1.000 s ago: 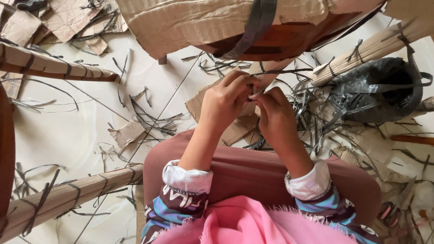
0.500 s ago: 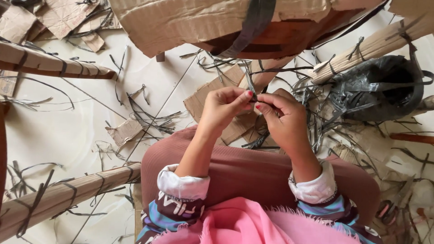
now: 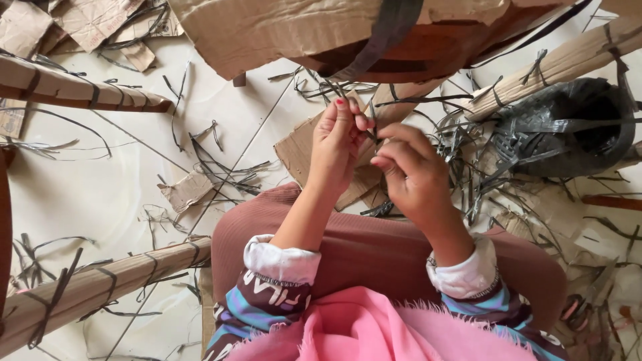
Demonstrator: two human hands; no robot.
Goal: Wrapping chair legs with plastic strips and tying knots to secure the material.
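Observation:
My left hand (image 3: 338, 144) and my right hand (image 3: 409, 170) meet in front of me, above my lap. Both pinch a thin dark grey plastic strap (image 3: 370, 124) between their fingertips; the strap runs up toward the cardboard-wrapped wooden piece (image 3: 287, 30) overhead. A wider grey strap (image 3: 388, 30) hangs across that cardboard. My left hand's fingers point upward along the strap, and my right thumb and forefinger close on it just beside them.
Cut straps (image 3: 221, 174) and cardboard scraps (image 3: 187, 190) litter the pale floor. Cardboard-wrapped legs bound with straps lie at left (image 3: 73, 90), lower left (image 3: 100, 287) and upper right (image 3: 562, 63). A black plastic bag (image 3: 568, 127) sits at right.
Both hands rose slightly and the left hand turned its fingers upward along the strap; the right hand shifted just below and right of it, still pinching.

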